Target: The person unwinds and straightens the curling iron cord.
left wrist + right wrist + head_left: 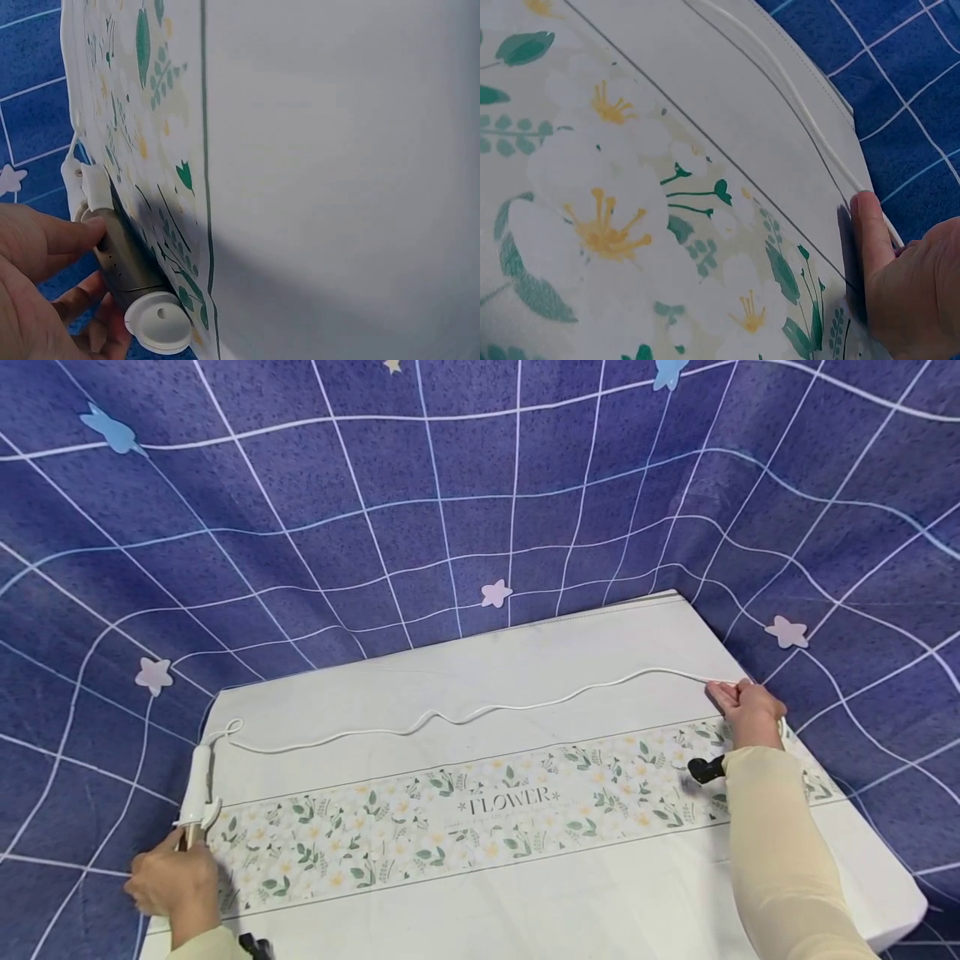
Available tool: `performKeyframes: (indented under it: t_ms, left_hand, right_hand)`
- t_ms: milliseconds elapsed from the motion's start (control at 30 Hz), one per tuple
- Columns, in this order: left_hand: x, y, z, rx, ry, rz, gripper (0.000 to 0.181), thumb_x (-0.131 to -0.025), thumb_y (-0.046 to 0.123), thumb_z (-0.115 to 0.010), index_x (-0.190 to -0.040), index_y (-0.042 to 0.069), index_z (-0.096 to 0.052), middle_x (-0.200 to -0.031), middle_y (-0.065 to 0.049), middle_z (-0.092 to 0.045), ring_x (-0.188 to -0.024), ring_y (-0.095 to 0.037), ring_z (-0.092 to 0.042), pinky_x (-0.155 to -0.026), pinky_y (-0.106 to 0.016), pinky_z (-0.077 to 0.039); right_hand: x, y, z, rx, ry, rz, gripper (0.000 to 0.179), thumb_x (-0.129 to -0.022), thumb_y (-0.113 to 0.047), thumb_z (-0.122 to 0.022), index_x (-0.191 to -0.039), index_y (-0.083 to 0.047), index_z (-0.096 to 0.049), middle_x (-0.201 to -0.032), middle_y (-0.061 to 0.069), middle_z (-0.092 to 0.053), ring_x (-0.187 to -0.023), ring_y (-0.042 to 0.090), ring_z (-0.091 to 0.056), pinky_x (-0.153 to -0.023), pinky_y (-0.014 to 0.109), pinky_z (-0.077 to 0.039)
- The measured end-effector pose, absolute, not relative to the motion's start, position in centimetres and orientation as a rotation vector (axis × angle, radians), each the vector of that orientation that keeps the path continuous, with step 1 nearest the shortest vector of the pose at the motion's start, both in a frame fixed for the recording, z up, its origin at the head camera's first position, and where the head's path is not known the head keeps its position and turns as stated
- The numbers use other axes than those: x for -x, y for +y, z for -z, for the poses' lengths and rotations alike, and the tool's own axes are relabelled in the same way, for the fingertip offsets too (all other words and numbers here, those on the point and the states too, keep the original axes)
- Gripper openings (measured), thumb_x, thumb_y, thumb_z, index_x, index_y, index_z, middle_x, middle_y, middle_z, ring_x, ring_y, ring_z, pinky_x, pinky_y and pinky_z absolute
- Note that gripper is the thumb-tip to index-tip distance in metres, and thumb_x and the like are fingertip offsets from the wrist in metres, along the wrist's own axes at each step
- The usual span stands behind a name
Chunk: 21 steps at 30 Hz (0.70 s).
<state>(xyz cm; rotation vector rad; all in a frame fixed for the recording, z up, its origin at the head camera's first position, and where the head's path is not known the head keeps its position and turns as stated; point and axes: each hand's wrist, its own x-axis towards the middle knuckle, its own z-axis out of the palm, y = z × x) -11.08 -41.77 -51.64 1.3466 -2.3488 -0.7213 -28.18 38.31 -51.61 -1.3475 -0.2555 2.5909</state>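
Observation:
A white curling iron (197,781) lies along the left edge of the table, its handle pointing away from me. My left hand (176,872) grips it by the barrel; in the left wrist view, the thumb presses the dark metallic barrel (124,251), and a round white end cap (159,322) sticks out below the fingers. From the handle, a small loop leads into a thin white cord (360,732) that runs in a wavy line across to the right edge. There my right hand (753,710) pinches the cord, whose far end is hidden behind the hand.
Under everything is a white table cover (525,893) with a floral band (337,839) printed "FLOWER". Blue curtains (465,460) with white grid lines and stars enclose the back and both sides. Black straps (705,769) show at the wrists.

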Motion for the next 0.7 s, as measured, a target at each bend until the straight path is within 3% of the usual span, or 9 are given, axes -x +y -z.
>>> performKeyframes:
  t_ms: [67, 233, 400, 567, 700]
  left_hand:
    - [11.1, -41.8, 51.7, -1.337, -2.358, 0.725, 0.043, -0.089, 0.014, -0.057, -0.132, 0.009, -0.056, -0.132, -0.038, -0.037, -0.124, -0.058, -0.028, -0.096, -0.068, -0.024]
    - [11.3, -41.8, 51.5, -1.324, -2.372, 0.733, 0.044, -0.090, 0.017, -0.057, -0.133, 0.009, -0.055, -0.132, -0.039, -0.036, -0.125, -0.058, -0.027, -0.098, -0.068, -0.021]
    - [11.8, -41.4, 51.3, -1.300, -2.380, 0.711, 0.043, -0.090, 0.015, -0.055, -0.132, 0.007, -0.054, -0.130, -0.041, -0.037, -0.124, -0.059, -0.028, -0.097, -0.069, -0.021]
    - [12.8, -40.1, 51.1, -1.165, -2.328, 0.640, 0.035, -0.093, 0.015, -0.055, -0.125, 0.003, -0.061, -0.125, -0.036, -0.048, -0.120, -0.057, -0.037, -0.099, -0.067, -0.022]
    - [14.7, -37.5, 50.3, -0.908, -2.255, 0.649, 0.029, -0.094, 0.016, -0.059, -0.118, 0.003, -0.067, -0.120, -0.025, -0.061, -0.115, -0.049, -0.050, -0.101, -0.058, -0.031]
  right_hand:
    - [28.2, 38.0, 51.5, 1.367, -0.351, -2.559, 0.013, -0.101, -0.006, -0.042, -0.113, -0.011, -0.044, -0.070, 0.027, -0.065, -0.076, 0.039, -0.069, -0.076, 0.049, -0.054]
    - [28.5, 37.4, 51.2, 1.352, -0.460, -2.537, 0.025, -0.099, -0.007, -0.050, -0.117, -0.018, -0.036, -0.072, 0.024, -0.066, -0.076, 0.036, -0.070, -0.077, 0.046, -0.055]
    - [28.8, 37.0, 50.7, 1.300, -0.493, -2.517, 0.011, -0.099, -0.007, -0.050, -0.105, -0.009, -0.042, -0.067, 0.024, -0.065, -0.065, 0.037, -0.069, -0.073, 0.046, -0.056]
    - [28.7, 36.3, 49.9, 1.163, -0.521, -2.598, 0.010, -0.100, -0.007, -0.044, -0.093, 0.000, -0.046, -0.064, 0.026, -0.064, -0.059, 0.040, -0.067, -0.073, 0.049, -0.055]
    - [29.0, 34.4, 48.8, 0.922, -0.698, -2.635, 0.013, -0.100, -0.001, -0.041, -0.093, 0.005, -0.050, -0.067, 0.026, -0.066, -0.062, 0.038, -0.068, -0.068, 0.047, -0.056]
